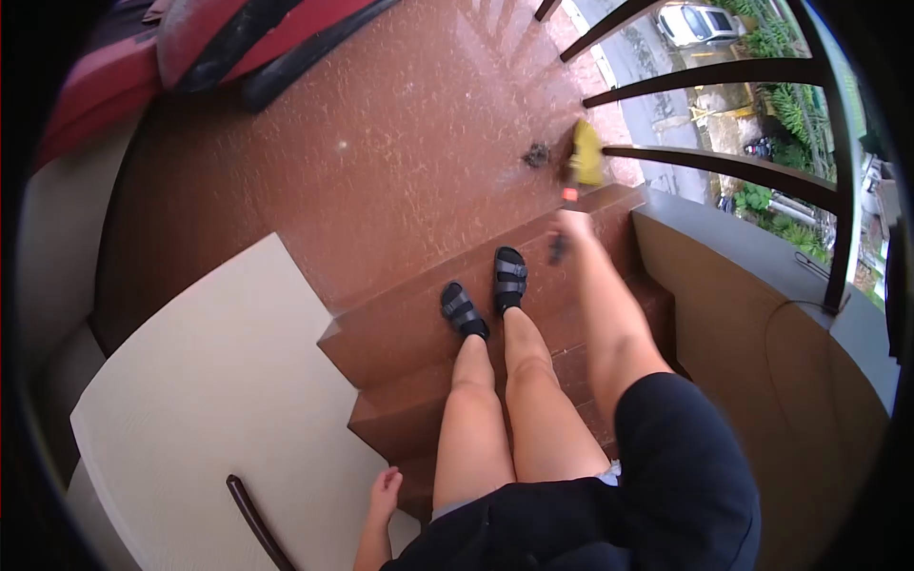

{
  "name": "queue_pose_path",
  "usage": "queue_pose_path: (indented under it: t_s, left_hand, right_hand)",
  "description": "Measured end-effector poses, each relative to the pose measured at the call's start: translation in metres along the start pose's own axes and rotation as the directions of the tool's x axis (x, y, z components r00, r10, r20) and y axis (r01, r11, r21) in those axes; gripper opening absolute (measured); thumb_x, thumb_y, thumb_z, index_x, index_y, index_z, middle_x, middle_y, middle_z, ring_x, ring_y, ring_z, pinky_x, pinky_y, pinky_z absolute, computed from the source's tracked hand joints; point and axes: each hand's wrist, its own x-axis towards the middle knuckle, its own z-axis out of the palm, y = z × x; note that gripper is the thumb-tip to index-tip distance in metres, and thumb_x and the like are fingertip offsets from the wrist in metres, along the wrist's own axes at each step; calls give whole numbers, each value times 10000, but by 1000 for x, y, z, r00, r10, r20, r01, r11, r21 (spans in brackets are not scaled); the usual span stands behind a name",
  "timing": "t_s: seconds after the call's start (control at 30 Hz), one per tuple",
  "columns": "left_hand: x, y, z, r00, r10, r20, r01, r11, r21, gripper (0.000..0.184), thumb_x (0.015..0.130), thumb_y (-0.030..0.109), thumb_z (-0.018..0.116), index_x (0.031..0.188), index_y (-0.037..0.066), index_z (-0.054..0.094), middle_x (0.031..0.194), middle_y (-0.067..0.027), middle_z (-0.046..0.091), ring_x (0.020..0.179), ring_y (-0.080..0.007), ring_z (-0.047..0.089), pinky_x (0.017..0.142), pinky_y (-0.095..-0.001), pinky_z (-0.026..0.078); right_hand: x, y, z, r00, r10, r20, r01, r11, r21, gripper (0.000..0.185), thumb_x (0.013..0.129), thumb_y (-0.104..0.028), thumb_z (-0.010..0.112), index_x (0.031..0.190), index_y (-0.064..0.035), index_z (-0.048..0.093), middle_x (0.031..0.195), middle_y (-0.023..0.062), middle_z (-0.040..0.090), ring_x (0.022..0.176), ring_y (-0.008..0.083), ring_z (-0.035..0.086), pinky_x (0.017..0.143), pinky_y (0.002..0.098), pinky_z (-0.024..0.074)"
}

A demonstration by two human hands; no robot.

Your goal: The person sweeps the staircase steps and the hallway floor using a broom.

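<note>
My right hand (573,226) is wrapped round the dark handle of a hand brush (586,154) with yellow bristles. Motion blurs the brush slightly; its bristles are at the brown floor by the railing's foot. Just left of the bristles lies a small dark clump of debris (536,154). Down at my left side, my left hand (385,492) hangs beside the pale wall, fingers loosely bent and apart, with nothing visible in it. My feet, in black sandals (509,271), are on the brown steps (400,328).
Dark railing bars (724,74) border the floor at the upper right, with a street and parked car (698,25) beyond. A low wall (743,257) flanks the steps on the right. A dark handrail (249,514) is at lower left, a red vehicle-like object (205,48) at upper left.
</note>
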Motion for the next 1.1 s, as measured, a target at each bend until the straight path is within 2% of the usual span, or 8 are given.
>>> queue_pose_path:
  t_s: [0.13,0.27,0.37,0.5,0.57,0.63,0.83,1.1]
  left_hand:
    - [-2,46,13,994,37,-107,-38,999,-4,292,832,189,546,1042,-12,522,955,-93,569,877,-154,528,790,-271,416]
    - [2,63,12,972,125,-199,-135,990,-40,270,829,161,536,1043,-3,514,914,-75,563,828,-150,521,767,-271,417]
    - [3,55,4,975,65,-212,-85,993,-85,273,817,147,544,1050,6,516,935,-95,550,832,-169,515,772,-281,413]
    - [2,38,-18,937,204,-284,-188,979,81,316,790,150,565,1071,13,512,1062,-160,512,971,-244,486,846,-343,382]
    - [0,67,-50,792,504,-343,-129,689,713,414,751,160,595,1123,20,480,1188,-214,429,1107,-326,397,918,-418,319]
    - [5,61,-107,611,654,-445,60,523,850,503,720,177,618,1167,27,445,1253,-234,363,1169,-363,324,951,-458,273]
    - [-38,43,-256,286,532,-797,704,447,551,731,695,263,661,1280,55,276,1265,-183,332,1167,-339,327,918,-446,318]
    - [-31,-35,-313,440,252,-862,731,457,507,687,711,305,643,1254,55,304,1217,-150,383,1079,-317,418,840,-418,392]
  right_hand:
    - [-65,60,115,994,76,82,-61,984,-170,5,712,1,490,716,5,490,497,54,471,373,150,462,339,287,362]
    - [-120,41,58,827,106,552,-99,994,-41,301,720,13,493,1020,33,486,496,25,435,356,104,406,348,238,338]
    - [-197,-15,-32,858,175,484,-126,983,-131,576,751,-25,528,1286,-6,315,515,-9,414,381,64,393,352,197,317]
    - [-234,-29,-114,980,27,199,77,865,-496,530,761,-55,528,1261,-22,356,577,43,504,435,116,505,364,238,397]
    - [-197,-18,-143,992,115,46,-57,753,-656,267,722,-37,433,971,55,459,559,77,501,430,148,523,339,267,411]
    - [-106,29,-163,984,-173,-40,66,565,-823,166,703,-109,421,755,25,503,519,113,488,393,205,492,372,346,399]
    - [-33,101,68,977,215,0,-211,958,-194,151,717,-105,486,571,-86,448,513,61,459,419,188,456,390,327,365]
    - [-160,208,325,798,431,422,-478,878,6,206,736,-7,435,549,-75,382,438,26,366,346,143,372,336,262,311]
